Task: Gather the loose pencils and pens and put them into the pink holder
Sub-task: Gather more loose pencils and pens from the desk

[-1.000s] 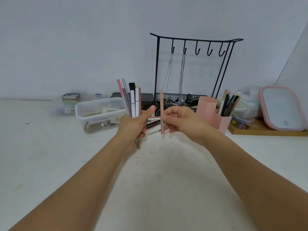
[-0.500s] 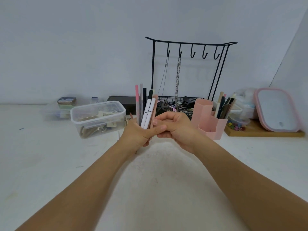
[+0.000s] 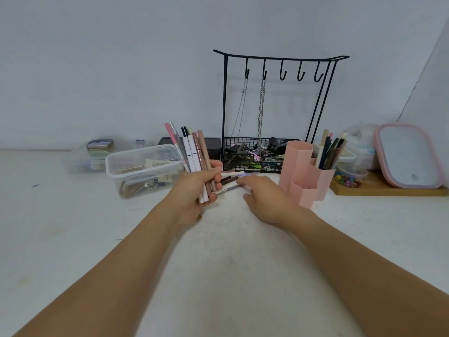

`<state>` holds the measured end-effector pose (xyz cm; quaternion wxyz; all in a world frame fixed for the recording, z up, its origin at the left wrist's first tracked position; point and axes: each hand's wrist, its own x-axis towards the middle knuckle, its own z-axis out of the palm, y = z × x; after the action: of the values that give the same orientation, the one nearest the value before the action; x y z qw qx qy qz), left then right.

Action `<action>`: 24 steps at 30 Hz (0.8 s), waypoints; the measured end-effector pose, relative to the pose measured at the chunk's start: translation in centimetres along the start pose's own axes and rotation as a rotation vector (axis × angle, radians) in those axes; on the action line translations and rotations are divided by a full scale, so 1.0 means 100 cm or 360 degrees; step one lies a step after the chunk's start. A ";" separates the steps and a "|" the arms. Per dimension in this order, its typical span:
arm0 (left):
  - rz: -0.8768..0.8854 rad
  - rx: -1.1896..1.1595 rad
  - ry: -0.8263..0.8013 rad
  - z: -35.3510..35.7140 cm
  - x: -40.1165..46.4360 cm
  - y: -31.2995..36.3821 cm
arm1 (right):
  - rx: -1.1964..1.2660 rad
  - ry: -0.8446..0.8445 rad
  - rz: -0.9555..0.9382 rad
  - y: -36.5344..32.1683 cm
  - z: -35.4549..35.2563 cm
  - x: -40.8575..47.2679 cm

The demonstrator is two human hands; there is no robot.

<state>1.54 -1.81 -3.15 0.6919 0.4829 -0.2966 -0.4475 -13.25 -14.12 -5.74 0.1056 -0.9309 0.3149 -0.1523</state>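
Note:
My left hand (image 3: 194, 190) grips a bundle of several pens and pencils (image 3: 193, 152), pink, white and brown, fanned upward. My right hand (image 3: 263, 198) hovers low over the table, palm down, fingers spread toward a few loose pens (image 3: 229, 182) lying between the two hands; a grey one (image 3: 227, 190) lies nearest its fingertips. The hand holds nothing. The pink holder (image 3: 305, 176) stands just right of my right hand, with several pens upright in its rear compartment.
A clear plastic box (image 3: 143, 169) sits left of my left hand. A black wire rack (image 3: 279, 105) with hooks, chains and a basket of clips stands behind. At the right, a pink-rimmed lid (image 3: 410, 156) leans on a wooden tray (image 3: 386, 189).
My right hand passed its pink pencil into the left hand's bundle, then let go and dropped to the table toward the loose pens. The left hand stayed raised.

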 end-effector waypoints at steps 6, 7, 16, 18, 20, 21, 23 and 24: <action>0.0031 0.0068 0.0009 0.001 0.001 -0.003 | 0.0034 0.0037 0.0023 0.005 -0.003 0.003; 0.0029 0.0085 0.0020 0.001 0.001 -0.004 | 0.0026 0.0028 0.0014 0.005 -0.002 0.003; -0.0097 0.0153 0.0193 -0.001 0.001 -0.004 | -0.0120 -0.0045 -0.0024 0.003 -0.006 0.002; -0.0090 0.0166 0.0214 -0.001 0.002 -0.004 | -0.0109 -0.0039 -0.0028 0.003 -0.006 0.001; -0.0081 0.0181 0.0234 -0.001 0.002 -0.004 | -0.0040 -0.0008 -0.0019 0.002 -0.006 0.000; -0.0070 0.0185 0.0263 0.000 0.002 -0.004 | -0.0012 0.0007 -0.0017 0.001 -0.006 0.000; -0.0015 0.0211 0.0388 -0.001 0.001 -0.004 | -0.0018 0.0016 -0.0024 0.000 -0.009 0.003; 0.0030 0.0243 0.0465 -0.001 0.002 -0.003 | -0.0024 0.0003 -0.0020 0.000 -0.010 0.003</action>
<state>1.63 -1.93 -3.44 0.6931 0.5911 -0.2304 -0.3421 -13.36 -14.46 -4.71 0.0972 -0.9334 0.3104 -0.1514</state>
